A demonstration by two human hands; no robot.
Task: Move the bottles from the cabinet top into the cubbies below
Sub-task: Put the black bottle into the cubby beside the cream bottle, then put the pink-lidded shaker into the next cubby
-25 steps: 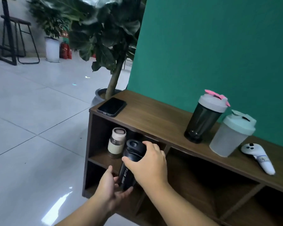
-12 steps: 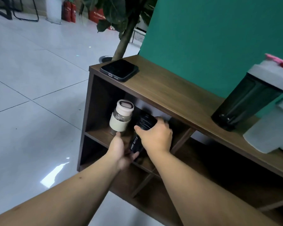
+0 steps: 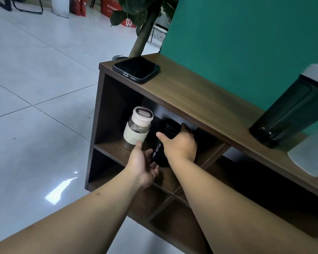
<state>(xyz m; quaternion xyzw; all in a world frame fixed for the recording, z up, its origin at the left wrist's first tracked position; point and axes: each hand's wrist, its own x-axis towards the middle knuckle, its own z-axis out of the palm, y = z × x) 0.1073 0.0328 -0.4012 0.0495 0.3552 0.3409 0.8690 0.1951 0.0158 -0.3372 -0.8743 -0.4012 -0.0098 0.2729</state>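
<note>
- Upper-left cubby of the brown wooden cabinet: my right hand wraps its fingers around the black cylindrical sport bottle, tilted on the shelf.
- My left hand cups the bottle's base, fingers spread.
- Just beside it, upright: cream-sleeved glass bottle with a cream lid.
- Cabinet top: black smartphone; dark translucent shaker bottle; frosted white shaker bottle.

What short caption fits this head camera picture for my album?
Both hands, right hand on top and left hand below, set a black sport bottle beside a cream bottle in the cubby.
</note>
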